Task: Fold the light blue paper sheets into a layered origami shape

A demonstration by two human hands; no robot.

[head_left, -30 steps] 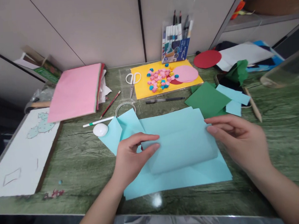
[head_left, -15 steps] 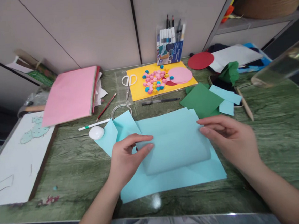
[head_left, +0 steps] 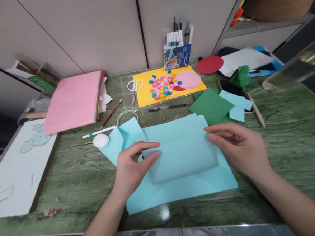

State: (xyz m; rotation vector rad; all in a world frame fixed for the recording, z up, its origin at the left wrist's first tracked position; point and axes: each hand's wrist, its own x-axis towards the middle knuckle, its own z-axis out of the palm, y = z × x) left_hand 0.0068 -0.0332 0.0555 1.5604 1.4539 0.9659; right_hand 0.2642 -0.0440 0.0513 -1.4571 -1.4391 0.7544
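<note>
A light blue sheet of paper is curled over on itself, its bend facing me. At its left end my left hand pinches the paper between thumb and fingers. My right hand pinches the right end near the upper corner in the same way. Beneath it lies more light blue paper, flat on the table. Smaller light blue pieces lie beyond my left hand, beside a white rounded object. Green paper lies just beyond my right hand.
White-handled scissors and a yellow sheet with small coloured balls lie at the back. A pen, a pencil, pink paper and a drawing board are around. A clear bottle is at right.
The hands and the curled sheet keep nearly the same pose. My right hand has shifted very slightly left, and the whole view has moved a little.
</note>
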